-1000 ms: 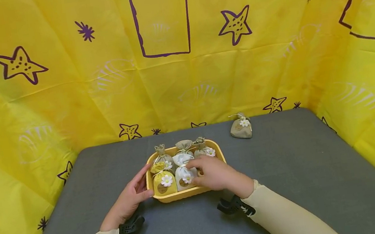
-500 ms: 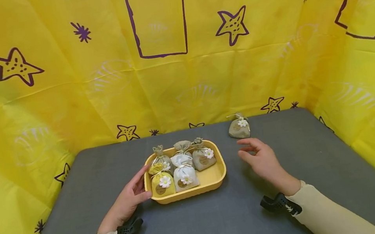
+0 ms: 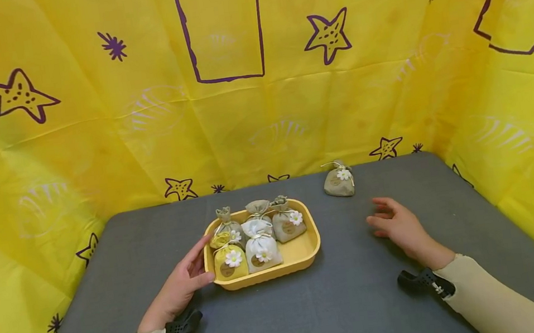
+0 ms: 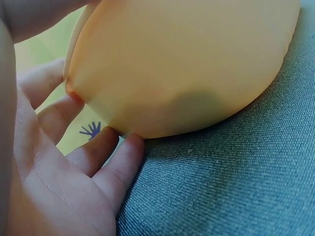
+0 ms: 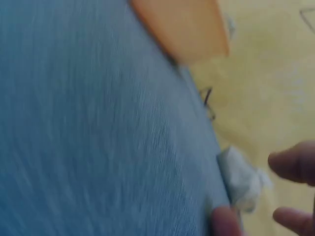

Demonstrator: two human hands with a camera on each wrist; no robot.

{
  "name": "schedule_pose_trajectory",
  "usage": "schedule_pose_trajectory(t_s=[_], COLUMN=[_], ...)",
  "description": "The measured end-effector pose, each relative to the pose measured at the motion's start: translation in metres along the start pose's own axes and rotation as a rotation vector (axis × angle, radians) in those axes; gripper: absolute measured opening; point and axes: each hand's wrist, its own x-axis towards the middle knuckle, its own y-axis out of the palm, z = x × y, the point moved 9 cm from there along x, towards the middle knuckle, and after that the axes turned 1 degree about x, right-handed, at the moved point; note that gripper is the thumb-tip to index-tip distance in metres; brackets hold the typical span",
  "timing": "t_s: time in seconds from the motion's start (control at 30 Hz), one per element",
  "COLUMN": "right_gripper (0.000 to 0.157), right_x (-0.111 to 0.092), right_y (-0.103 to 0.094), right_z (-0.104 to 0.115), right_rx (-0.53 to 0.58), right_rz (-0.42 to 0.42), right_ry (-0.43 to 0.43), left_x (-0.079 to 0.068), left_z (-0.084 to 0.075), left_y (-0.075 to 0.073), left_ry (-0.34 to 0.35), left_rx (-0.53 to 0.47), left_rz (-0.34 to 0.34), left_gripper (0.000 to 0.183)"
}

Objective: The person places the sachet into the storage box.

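A yellow tray stands on the table with several small drawstring sachets in it. At its front left lies a yellow sachet, beside a white sachet. Behind these are several grey-beige sachets, one of them a grey-beige sachet at the back right. My left hand holds the tray's left end, thumb at the front corner and fingers along the side. To the right of the tray, my right hand hovers over the table with loosely bent fingers and nothing in them.
Another grey-beige sachet with a white flower sits at the back of the dark grey table, beyond the right hand. Yellow cloth with purple drawings hangs behind and at both sides.
My right hand has left the white sachet and moved right, out of the tray, to over the table. My left hand stays at the tray's left end.
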Motion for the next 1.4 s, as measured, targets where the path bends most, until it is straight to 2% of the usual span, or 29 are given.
schedule_pose_trajectory(t_s=[0.17, 0.33, 0.47, 0.67, 0.83, 1.0, 1.1, 1.27, 1.4], right_gripper=[0.07, 0.072, 0.075, 0.076, 0.076, 0.077, 0.075, 0.051, 0.034], right_x=[0.014, 0.032, 0.05, 0.08, 0.098, 0.11, 0.115, 0.117, 0.113], right_y=[-0.004, -0.002, 0.003, 0.017, 0.022, 0.021, 0.02, 0.019, 0.021], right_z=[-0.012, -0.013, -0.011, -0.005, -0.004, -0.006, -0.004, -0.002, -0.002], right_rx=[0.092, 0.188, 0.253, 0.311, 0.31, 0.25, 0.154, -0.051, -0.162], right_rz=[0.025, 0.07, 0.074, 0.081, 0.057, 0.041, 0.039, 0.028, 0.031], right_ry=[0.028, 0.028, 0.016, -0.023, -0.017, -0.002, -0.011, -0.034, -0.055], left_x=[0.001, 0.0, -0.001, -0.002, -0.001, 0.0, 0.001, 0.001, -0.001], left_z=[0.0, -0.001, -0.001, -0.003, -0.003, -0.003, -0.003, -0.003, 0.0], left_y=[0.001, 0.0, 0.0, -0.001, 0.0, 0.001, 0.002, 0.001, -0.001], left_ry=[0.008, 0.008, 0.001, 0.01, 0.01, 0.001, 0.001, -0.001, -0.01], left_rx=[-0.006, -0.017, -0.016, -0.027, -0.023, -0.016, 0.002, 0.013, 0.011], left_rz=[0.008, 0.005, 0.001, 0.001, 0.0, -0.005, -0.004, -0.007, -0.01], left_gripper=[0.081, 0.082, 0.082, 0.081, 0.082, 0.082, 0.081, 0.08, 0.081])
